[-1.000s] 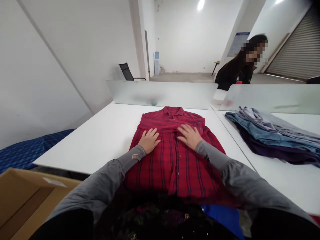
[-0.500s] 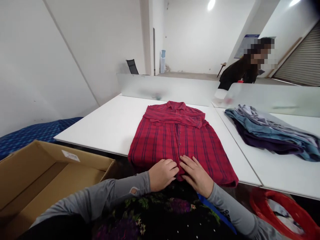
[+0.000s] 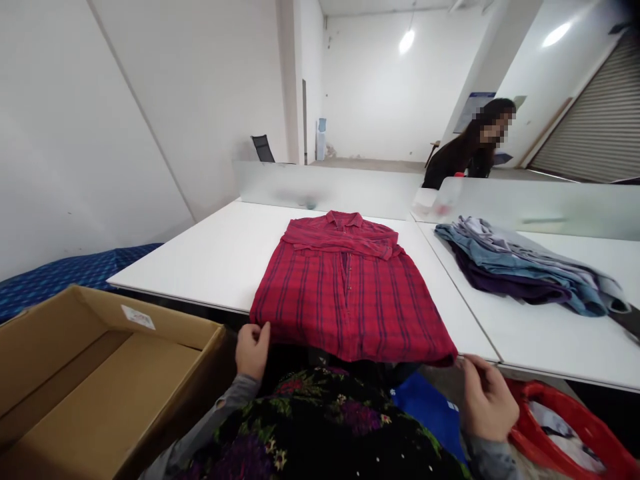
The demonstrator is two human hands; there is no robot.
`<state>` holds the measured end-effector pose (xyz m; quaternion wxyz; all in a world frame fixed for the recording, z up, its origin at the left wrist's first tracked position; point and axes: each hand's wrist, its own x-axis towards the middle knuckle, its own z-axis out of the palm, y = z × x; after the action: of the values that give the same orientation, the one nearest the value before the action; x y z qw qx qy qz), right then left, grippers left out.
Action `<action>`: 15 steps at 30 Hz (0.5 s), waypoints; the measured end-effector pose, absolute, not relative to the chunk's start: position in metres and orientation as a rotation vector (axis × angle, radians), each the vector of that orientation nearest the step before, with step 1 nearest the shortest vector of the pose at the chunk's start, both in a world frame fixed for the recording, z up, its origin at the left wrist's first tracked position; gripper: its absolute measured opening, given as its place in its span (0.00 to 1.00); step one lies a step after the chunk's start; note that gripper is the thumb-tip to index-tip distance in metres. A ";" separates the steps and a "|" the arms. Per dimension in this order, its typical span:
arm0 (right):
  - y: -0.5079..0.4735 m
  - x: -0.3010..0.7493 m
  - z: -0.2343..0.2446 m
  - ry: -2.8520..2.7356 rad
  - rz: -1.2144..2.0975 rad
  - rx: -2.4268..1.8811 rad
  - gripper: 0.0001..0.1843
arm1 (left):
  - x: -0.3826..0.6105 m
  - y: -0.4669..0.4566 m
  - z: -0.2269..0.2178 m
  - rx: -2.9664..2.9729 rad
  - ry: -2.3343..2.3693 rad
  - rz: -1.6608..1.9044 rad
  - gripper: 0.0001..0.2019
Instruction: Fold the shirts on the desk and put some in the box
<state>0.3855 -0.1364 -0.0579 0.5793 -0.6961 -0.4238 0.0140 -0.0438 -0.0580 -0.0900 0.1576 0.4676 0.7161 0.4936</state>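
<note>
A red plaid shirt (image 3: 345,287) lies flat on the white table (image 3: 210,257), collar away from me, its hem hanging over the near edge. My left hand (image 3: 253,349) pinches the shirt's near left hem corner. My right hand (image 3: 484,398) pinches the near right hem corner, fingers closed on the cloth's edge. Both hands sit below the table edge, wide apart.
An open cardboard box (image 3: 85,373) stands at my left. A pile of blue, grey and purple clothes (image 3: 520,270) lies on the adjoining table at right. A red basket (image 3: 565,420) sits under it. Frosted dividers (image 3: 330,190) line the back; another person (image 3: 465,150) sits beyond.
My hands slid down from the shirt's chest to its middle hem, then spread apart to the two near hem corners and closed on them.
</note>
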 end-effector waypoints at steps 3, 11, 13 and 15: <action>-0.140 0.406 -0.080 -0.780 0.509 -1.641 0.28 | -0.065 -0.050 -0.104 0.982 1.764 1.571 0.23; -0.132 0.383 -0.060 -0.758 1.206 -1.171 0.20 | -0.054 -0.062 -0.079 0.779 1.008 1.334 0.28; -0.144 0.390 -0.049 -0.806 1.294 -1.159 0.19 | -0.059 -0.076 -0.065 0.756 0.974 1.262 0.27; -0.155 0.400 -0.037 -0.831 1.318 -1.152 0.20 | -0.066 -0.087 -0.049 0.701 0.937 1.262 0.26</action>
<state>0.4004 -0.1550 -0.0368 0.5660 -0.4901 -0.3536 0.5607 -0.0665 -0.0873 -0.0495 0.6520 0.3088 0.4129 0.5559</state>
